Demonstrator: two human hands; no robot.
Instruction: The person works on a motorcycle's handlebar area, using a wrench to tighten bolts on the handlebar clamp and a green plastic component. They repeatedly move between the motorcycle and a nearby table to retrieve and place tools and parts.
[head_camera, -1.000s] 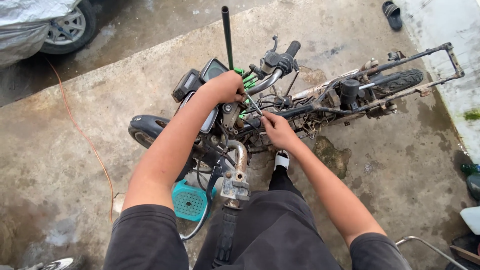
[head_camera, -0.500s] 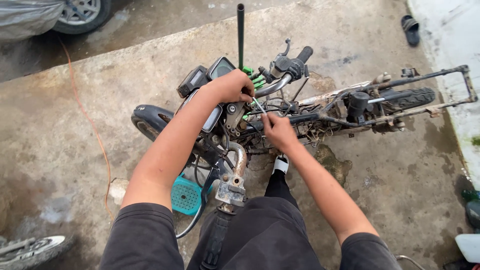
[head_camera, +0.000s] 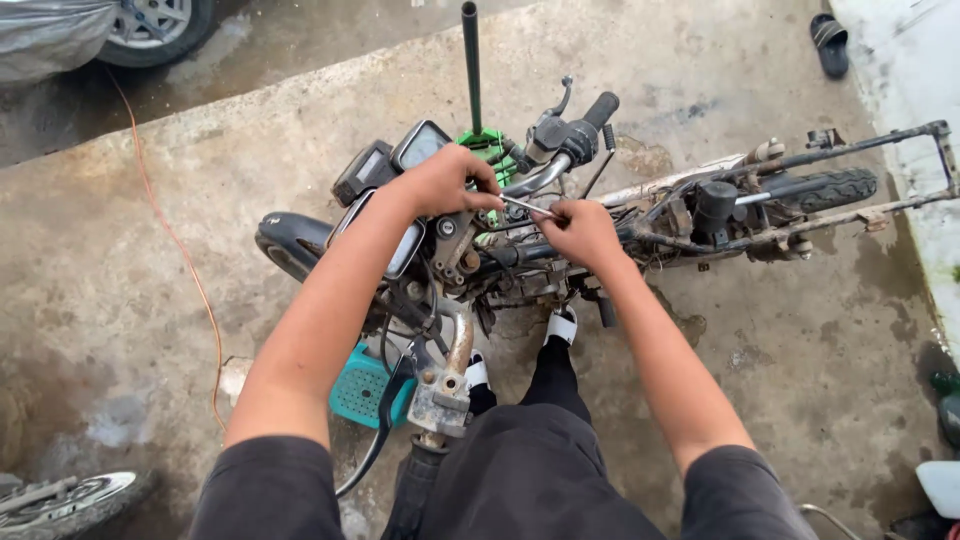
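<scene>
A stripped motorbike (head_camera: 700, 205) lies across the wet concrete, its bare frame and rear tyre to the right, its gauges (head_camera: 390, 160) and front wheel (head_camera: 285, 240) to the left. Both my hands meet over the steering head. My left hand (head_camera: 445, 180) pinches one end of a thin shiny metal tool (head_camera: 525, 207). My right hand (head_camera: 580, 230) is closed round the tool's other end, just below the right handlebar grip (head_camera: 590, 115). The left handlebar end (head_camera: 440, 395) points toward my knees.
A teal plastic stool (head_camera: 360, 390) stands under the bike by my left leg. A dark upright rod (head_camera: 470, 65) on a green base rises behind the gauges. An orange cable (head_camera: 175, 240) runs down the left. A car wheel (head_camera: 160, 20), a sandal (head_camera: 830, 40) and another wheel (head_camera: 60, 495) lie around.
The view has shifted slightly, so the bike sits lower and more to the right. My hands have drawn closer together over the steering head, still on the thin tool.
</scene>
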